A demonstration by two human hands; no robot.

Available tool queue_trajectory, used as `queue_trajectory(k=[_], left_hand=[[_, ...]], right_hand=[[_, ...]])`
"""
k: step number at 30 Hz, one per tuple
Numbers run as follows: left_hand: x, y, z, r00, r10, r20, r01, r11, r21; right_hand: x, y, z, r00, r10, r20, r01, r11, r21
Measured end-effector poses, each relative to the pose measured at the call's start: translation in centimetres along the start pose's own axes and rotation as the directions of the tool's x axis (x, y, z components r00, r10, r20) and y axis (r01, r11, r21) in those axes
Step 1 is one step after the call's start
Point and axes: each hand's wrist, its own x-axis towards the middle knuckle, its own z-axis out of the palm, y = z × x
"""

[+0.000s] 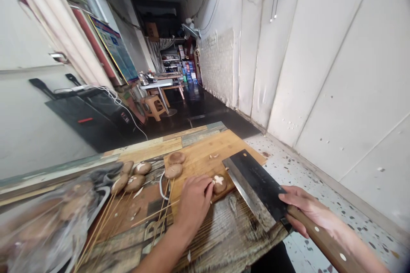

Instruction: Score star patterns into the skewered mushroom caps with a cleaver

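Observation:
A brown mushroom point(220, 185) with a white cross-shaped cut in its cap lies near the front edge of the wooden cutting board point(195, 153). My left hand point(196, 196) is closed at the mushroom's left side, fingertips pressed together against its edge. The thumb's far side is hidden. In my right hand point(304, 209) is a cleaver point(256, 183), gripped by its wooden handle. Its dark, broad blade tilts over the board's right side, apart from the mushroom. Behind my left hand, two mushrooms point(174, 171) sit on the board's left edge, the nearer one on skewers.
Several skewered mushrooms point(134, 182) rest on a tray point(101, 204) at the left, their bamboo skewers point(104, 217) pointing toward me. A clear plastic bag point(48, 226) of mushrooms fills the lower left. Pale scraps point(214, 156) dot the board. Beyond stand a stool point(154, 106) and white table point(158, 84).

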Motion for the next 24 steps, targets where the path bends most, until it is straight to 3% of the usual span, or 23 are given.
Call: queue_trajectory(k=[5, 9, 13, 15, 20, 24], left_hand=[[0.6, 0.8, -0.2, 1.000, 0.010, -0.008, -0.010, 1.000, -0.022], [1.0, 1.3, -1.0, 0.995, -0.089, -0.050, 0.075, 0.968, -0.241], [1.9, 1.7, -2.4, 0.940, -0.323, 0.111, 0.327, 0.754, -0.570], [2.3, 1.7, -3.0, 0.907, -0.400, 0.132, 0.383, 0.653, -0.654], [2.1, 0.3, -3.5, 0.857, -0.514, 0.032, 0.361, 0.554, -0.750], [1.2, -1.6, -4.2, 0.829, -0.559, 0.007, 0.323, 0.468, -0.822]], right_hand=[[-0.5, 0.7, 0.6, 0.997, -0.041, 0.062, 0.038, 0.998, 0.043], [-0.9, 0.8, 1.4, 0.999, -0.017, 0.034, 0.015, 0.999, 0.034], [-1.1, 0.0, 3.2, 1.000, -0.017, 0.022, 0.018, 0.999, -0.044], [-1.1, -0.6, 4.5, 0.997, -0.055, 0.055, 0.062, 0.989, -0.134], [-0.9, -1.9, 7.7, 0.988, -0.101, 0.118, 0.140, 0.913, -0.383], [0.1, -2.4, 9.9, 0.979, -0.117, 0.168, 0.184, 0.863, -0.470]])
